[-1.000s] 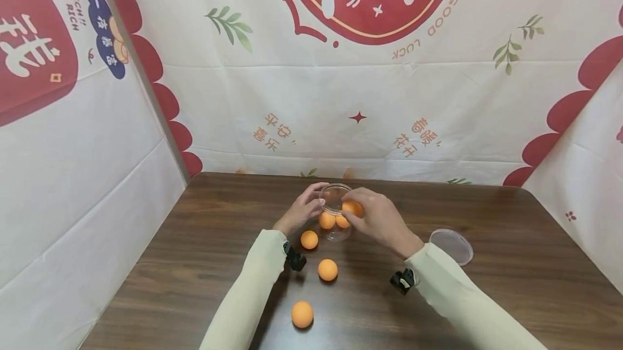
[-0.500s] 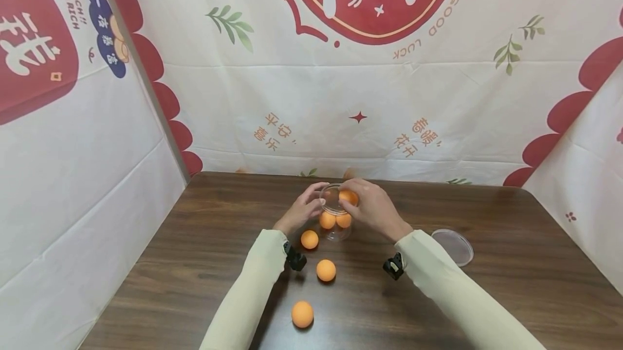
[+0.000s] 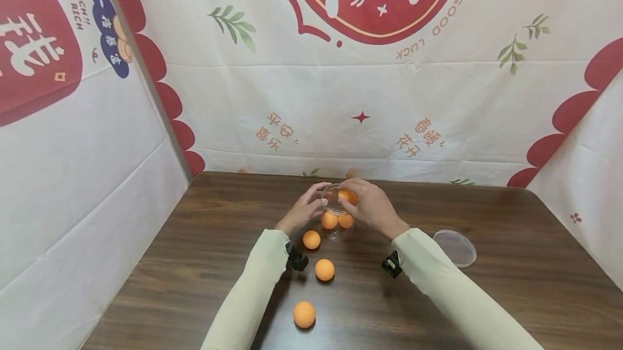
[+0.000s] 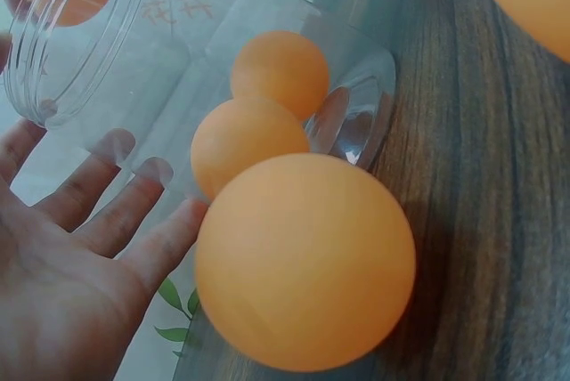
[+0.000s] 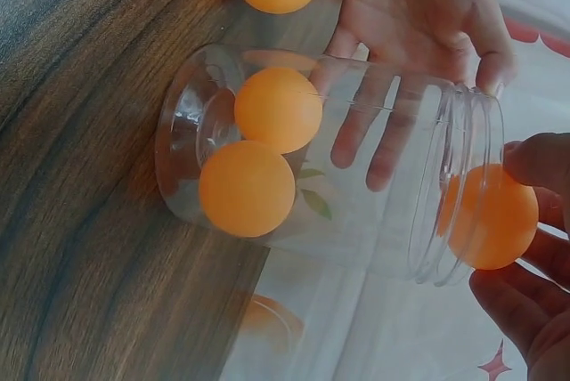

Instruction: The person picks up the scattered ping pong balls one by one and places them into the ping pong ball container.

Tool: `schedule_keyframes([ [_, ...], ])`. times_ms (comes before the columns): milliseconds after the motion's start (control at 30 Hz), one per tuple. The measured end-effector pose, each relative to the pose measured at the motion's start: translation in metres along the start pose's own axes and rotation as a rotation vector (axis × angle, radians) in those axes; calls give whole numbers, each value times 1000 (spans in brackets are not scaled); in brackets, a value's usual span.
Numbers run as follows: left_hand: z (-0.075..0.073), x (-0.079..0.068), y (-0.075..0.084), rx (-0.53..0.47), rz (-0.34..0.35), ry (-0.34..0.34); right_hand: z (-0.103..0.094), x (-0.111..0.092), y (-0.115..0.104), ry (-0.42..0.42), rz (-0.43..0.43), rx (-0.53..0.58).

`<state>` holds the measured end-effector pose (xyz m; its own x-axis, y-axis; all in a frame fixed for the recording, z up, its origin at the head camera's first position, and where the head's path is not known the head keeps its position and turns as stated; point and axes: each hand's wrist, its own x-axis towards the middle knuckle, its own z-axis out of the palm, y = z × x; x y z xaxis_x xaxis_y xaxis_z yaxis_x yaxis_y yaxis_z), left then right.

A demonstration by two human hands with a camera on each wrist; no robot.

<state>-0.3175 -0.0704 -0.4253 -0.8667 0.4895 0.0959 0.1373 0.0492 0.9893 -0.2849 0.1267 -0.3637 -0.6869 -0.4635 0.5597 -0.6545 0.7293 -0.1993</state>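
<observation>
A clear plastic jar (image 5: 374, 243) stands upright on the table, two orange ping-pong balls (image 5: 247, 189) at its bottom. My left hand (image 3: 303, 210) rests against the jar's left side; the left wrist view shows its fingers (image 4: 125, 212) nearly straight along the wall, and the thumb lies near the neck. At the jar's mouth, my right hand (image 3: 373, 206) pinches another ping-pong ball (image 5: 494, 218) between thumb and fingertips, partly inside the threaded rim. Outside, one loose ball (image 3: 311, 239) lies beside the jar's base, close to my left wrist.
Two more loose balls lie nearer to me, one at the middle (image 3: 324, 270) and one toward the front (image 3: 304, 314). A clear round lid (image 3: 455, 248) lies on the wooden table (image 3: 194, 263) to the right. Printed cloth (image 3: 311, 90) hangs behind the table.
My right hand has moved left and slightly up, bringing its ball over the jar's mouth. The middle loose ball has rolled slightly left. My left hand stays against the jar.
</observation>
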Motion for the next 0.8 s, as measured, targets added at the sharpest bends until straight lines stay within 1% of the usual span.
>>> schedule_keyframes([
  [267,0,0,0,-15,12,-6,2,-1,2,-28,-3,-7],
  [433,0,2,0,-1,17,-10,3,-2,4,-47,9,-22],
  [800,1,2,-2,8,21,4,1,-3,4,-37,-4,-11],
])
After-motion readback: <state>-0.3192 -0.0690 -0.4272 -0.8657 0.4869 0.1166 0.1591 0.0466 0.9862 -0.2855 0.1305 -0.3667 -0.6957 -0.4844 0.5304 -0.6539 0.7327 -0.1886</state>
